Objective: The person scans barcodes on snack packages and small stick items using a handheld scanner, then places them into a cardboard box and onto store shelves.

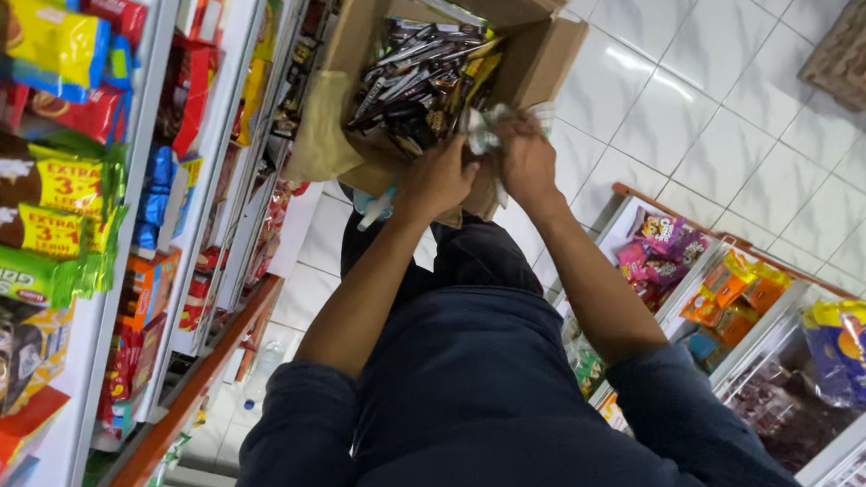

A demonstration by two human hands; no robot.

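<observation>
This is a small grocery shop. Shelves (152,241) on the left hold packed snacks and sweets, and wire racks (760,354) on the right carry more packets. White floor tiles (725,105) run between them.

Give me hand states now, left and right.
Left hand: closed on the cardboard box edge.
Right hand: closed on a crumpled clear wrapper.

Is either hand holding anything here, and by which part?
Both hands, left hand and right hand, grip a crumpled clear wrapper over the open carton; which part cannot be told.
</observation>
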